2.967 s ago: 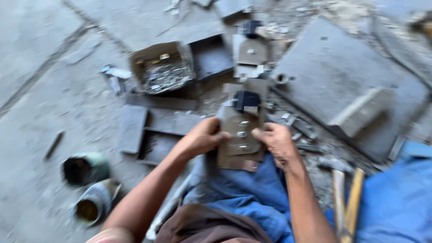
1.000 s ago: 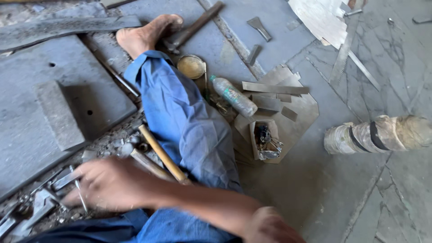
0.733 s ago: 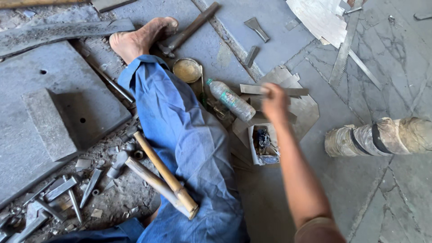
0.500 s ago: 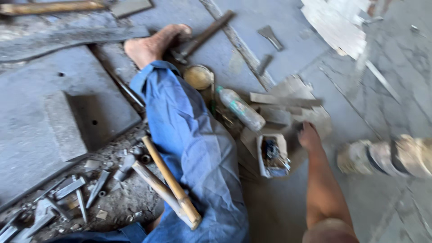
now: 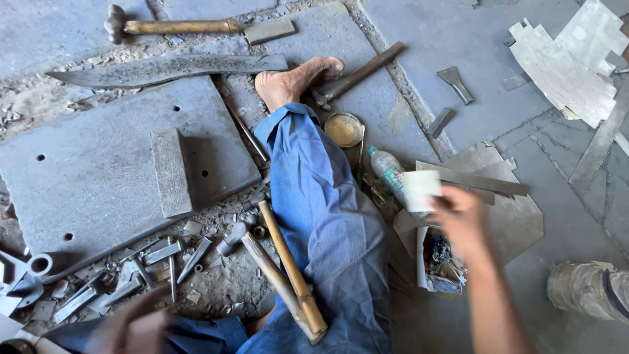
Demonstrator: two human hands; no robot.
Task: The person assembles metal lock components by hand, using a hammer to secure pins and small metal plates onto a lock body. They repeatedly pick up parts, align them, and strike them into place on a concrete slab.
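The right hand (image 5: 462,219) is lifted above a small open carton (image 5: 436,262) of dark metal bits, its fingers (image 5: 440,202) clamped on a small white box-like piece (image 5: 420,190) that sticks out just past the fingertips, toward the plastic bottle (image 5: 388,169) lying beyond. The hand is blurred, so how firm the grip is cannot be told. To do this well, it seems wise to keep the white piece level and pinched at its near edge, and to carry it clear of the bottle and of the thin metal strips (image 5: 472,178) that lie right under and beyond the fingers, since those edges look sharp.

The left hand (image 5: 134,324) is a blur low at the near edge; whether its fingers are apart or together cannot be told. It hangs just short of a scatter of small grey metal pieces (image 5: 141,262).

Everything lies on a rough stone floor (image 5: 419,39) strewn with grit. The person sits on it, a blue-trousered leg (image 5: 321,216) stretched out, bare foot (image 5: 295,82) at the far end. Two wooden-handled hammers (image 5: 288,275) lean on the leg, left of the right fingers. A thick drilled steel plate (image 5: 111,164) carries a block; beyond it lie a long dark blade (image 5: 170,65) and another hammer (image 5: 177,26). Cut sheet metal (image 5: 563,65) lies far right.
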